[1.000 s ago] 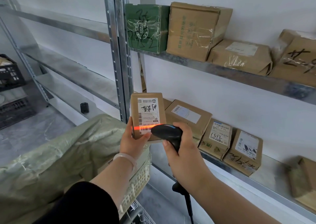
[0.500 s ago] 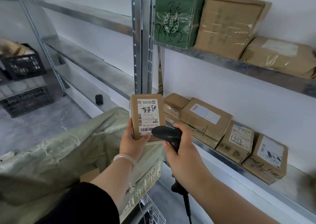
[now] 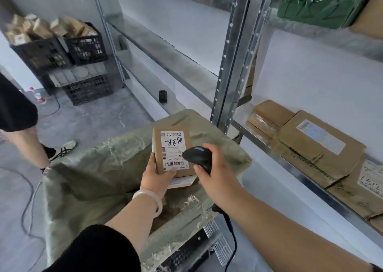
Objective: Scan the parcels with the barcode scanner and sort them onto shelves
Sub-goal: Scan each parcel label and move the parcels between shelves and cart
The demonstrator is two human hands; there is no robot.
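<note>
My left hand (image 3: 155, 175) grips a small brown cardboard parcel (image 3: 172, 150) from below, its white label with barcode and handwriting facing me. My right hand (image 3: 215, 174) is shut on a black barcode scanner (image 3: 198, 155), whose head sits against the parcel's right edge; no red scan line shows on the label. The scanner's cable (image 3: 231, 236) hangs below my wrist. Both hands hover over a green woven sack (image 3: 99, 168) draped on a cart. Metal shelves (image 3: 290, 168) on the right carry several brown parcels (image 3: 317, 145) and a green box (image 3: 323, 2) above.
A shelf upright (image 3: 234, 64) stands just behind the sack. Black crates (image 3: 62, 52) with parcels are stacked at the far left. Another person's leg (image 3: 27, 145) stands at the left. A small black object (image 3: 162, 96) sits on the lower shelf. Cables lie on the floor.
The view has swung left and down, so the shelves slid right and the crates and floor came into sight. The red scan line on the label has gone out. Both hands keep their hold.
</note>
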